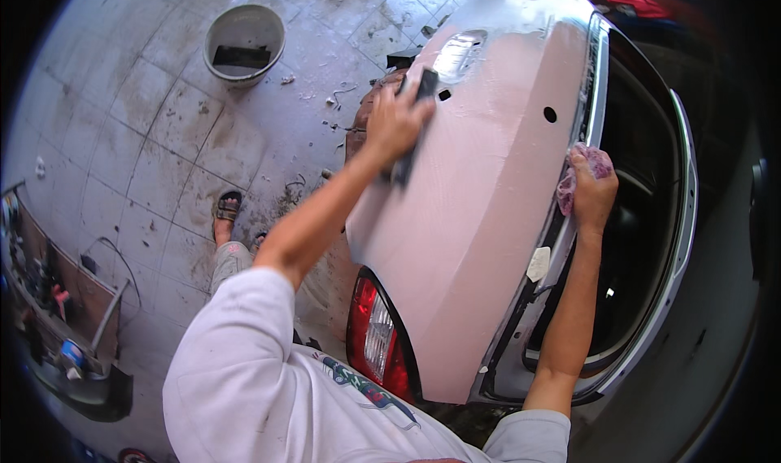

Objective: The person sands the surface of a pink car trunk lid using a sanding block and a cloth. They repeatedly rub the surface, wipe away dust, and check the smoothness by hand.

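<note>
My left hand [397,123] is closed on a long dark sanding block [426,85] pressed to a car's body panel [480,186]. Motion smears the block's lower end. Dull pink coats most of the panel, turning silvery and wet-looking toward the far end, with small dark holes through it. Over by the window opening [643,211], my right hand [595,194] grips a crumpled purple-pink cloth [600,163], partly hidden by the fingers. The cloth hangs against the panel's edge beside the opening.
A red and clear tail light [379,333] sits at the panel's near left corner. On the dirty tiled floor stands a grey bucket [244,25] with dark water. A cluttered brown board [69,288] and a dark bumper-like part [102,394] lie at the left.
</note>
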Demonstrator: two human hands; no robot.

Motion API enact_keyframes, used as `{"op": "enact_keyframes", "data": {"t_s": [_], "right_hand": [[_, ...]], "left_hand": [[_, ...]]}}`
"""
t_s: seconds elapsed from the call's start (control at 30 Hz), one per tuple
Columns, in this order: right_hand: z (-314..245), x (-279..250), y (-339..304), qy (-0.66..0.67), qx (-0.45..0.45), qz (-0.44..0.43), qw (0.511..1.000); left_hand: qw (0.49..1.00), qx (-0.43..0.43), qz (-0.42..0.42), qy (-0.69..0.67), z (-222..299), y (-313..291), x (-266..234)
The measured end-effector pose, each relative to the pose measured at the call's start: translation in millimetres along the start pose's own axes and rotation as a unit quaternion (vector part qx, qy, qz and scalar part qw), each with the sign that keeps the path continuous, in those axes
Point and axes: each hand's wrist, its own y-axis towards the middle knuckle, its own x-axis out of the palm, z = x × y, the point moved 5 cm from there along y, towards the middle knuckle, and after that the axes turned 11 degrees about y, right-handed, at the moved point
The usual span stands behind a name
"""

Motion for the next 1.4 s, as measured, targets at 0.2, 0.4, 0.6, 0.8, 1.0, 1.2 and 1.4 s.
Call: {"op": "enact_keyframes", "data": {"t_s": [0.2,0.4,0.6,0.8,1.0,1.2,1.4], "right_hand": [[-21,4,-3,-0.035,-0.008,0.012,0.999],[-42,8,11,-0.068,0.011,0.012,0.998],[-18,4,-10,-0.089,0.098,0.019,0.991],[-27,1,-3,-0.086,0.091,0.015,0.992],[-35,1,-1,-0.120,0.105,0.001,0.987],[-35,-4,-5,-0.103,0.097,-0.004,0.990],[-46,4,4,-0.095,0.082,-0.011,0.992]], "left_hand": [[0.990,0.098,-0.035,-0.093,85,-105,-73],[0.998,-0.024,-0.015,0.061,-5,79,19],[0.998,0.004,-0.026,-0.050,109,-69,-44],[0.996,0.055,-0.060,0.035,79,22,-19],[0.999,0.000,-0.051,0.016,76,-5,-5],[0.995,0.085,0.031,-0.048,117,-16,-35],[0.988,0.092,0.028,0.122,91,74,-11]]}}
